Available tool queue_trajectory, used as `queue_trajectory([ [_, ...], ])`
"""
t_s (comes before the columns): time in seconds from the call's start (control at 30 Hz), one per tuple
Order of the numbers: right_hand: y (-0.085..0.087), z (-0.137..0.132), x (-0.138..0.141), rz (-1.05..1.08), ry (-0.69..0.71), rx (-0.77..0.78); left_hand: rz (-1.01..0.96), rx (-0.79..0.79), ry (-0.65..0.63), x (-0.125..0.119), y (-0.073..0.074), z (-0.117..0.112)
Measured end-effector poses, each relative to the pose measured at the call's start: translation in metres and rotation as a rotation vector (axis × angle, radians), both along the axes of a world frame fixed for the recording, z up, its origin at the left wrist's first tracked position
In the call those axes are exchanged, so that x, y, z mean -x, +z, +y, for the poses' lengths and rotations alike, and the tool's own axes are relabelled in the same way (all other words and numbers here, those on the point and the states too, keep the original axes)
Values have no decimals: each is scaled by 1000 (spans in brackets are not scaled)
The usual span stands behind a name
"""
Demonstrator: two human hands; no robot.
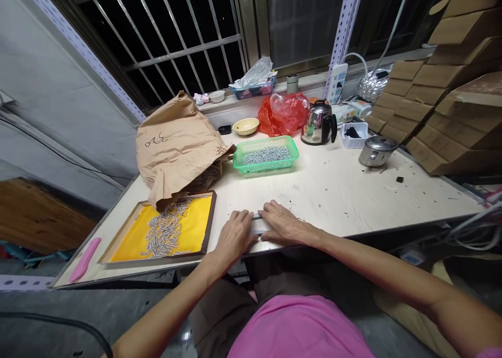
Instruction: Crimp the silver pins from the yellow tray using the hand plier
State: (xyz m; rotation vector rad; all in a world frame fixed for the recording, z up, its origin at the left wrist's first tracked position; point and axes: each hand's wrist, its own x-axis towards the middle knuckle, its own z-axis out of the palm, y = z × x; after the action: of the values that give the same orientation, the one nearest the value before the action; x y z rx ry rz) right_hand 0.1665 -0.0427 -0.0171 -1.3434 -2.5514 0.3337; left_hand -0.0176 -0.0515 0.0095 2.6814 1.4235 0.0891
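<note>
At the table's front edge, my left hand (234, 233) and my right hand (285, 223) lie close together, fingers curled down on either end of a small grey metal piece (257, 232). Only its middle shows between them, as two parallel bars; its kind is not clear. To the left is a shallow tray (212, 219) with a yellow lining, and many small silver metal pins (162, 235) are heaped in it. A brown paper sack (180, 143) lies with its mouth over the tray's back edge. Beyond my hands stands a green plastic basket (266, 165) holding similar pins.
A pink tool (85, 260) lies at the left front corner. Along the back are a yellow bowl (246, 127), a red plastic bag (282, 115) and a kettle (317, 125). Right of them stand a white box (354, 141), a lidded metal pot (376, 151) and stacked cardboard boxes (443, 96).
</note>
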Motion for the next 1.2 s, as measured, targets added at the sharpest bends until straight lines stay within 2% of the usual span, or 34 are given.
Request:
queue_trajectory([
  [0.1, -2, -3, -7, 6, 4, 3, 46, 82, -116, -9, -4, 10],
  [0.27, 1, -8, -17, -35, -66, 52, 120, 105, -167, -13, -7, 27],
  [0.43, 9, -8, -13, -104, -75, 99, 107, 129, -244, -13, -9, 37],
  [0.63, 22, -18, -7, -113, -73, 159, 11, 159, -235, -12, -12, 35],
  [0.77, 16, -22, -2, -136, -100, 158, 43, 150, -204, -15, -9, 33],
  [0.9, 3, -29, -3, -97, -89, 46, -14, 102, -190, -9, -14, 20],
  [1.03, -7, -33, -10, -4, -55, -65, -202, -28, -134, -4, -31, -14],
  [1.13, -12, -26, -20, 27, -3, -27, -280, -63, -92, -9, -42, -39],
  [1.2, -15, -19, -26, 29, 44, 19, -288, -61, -70, -14, -46, -47],
])
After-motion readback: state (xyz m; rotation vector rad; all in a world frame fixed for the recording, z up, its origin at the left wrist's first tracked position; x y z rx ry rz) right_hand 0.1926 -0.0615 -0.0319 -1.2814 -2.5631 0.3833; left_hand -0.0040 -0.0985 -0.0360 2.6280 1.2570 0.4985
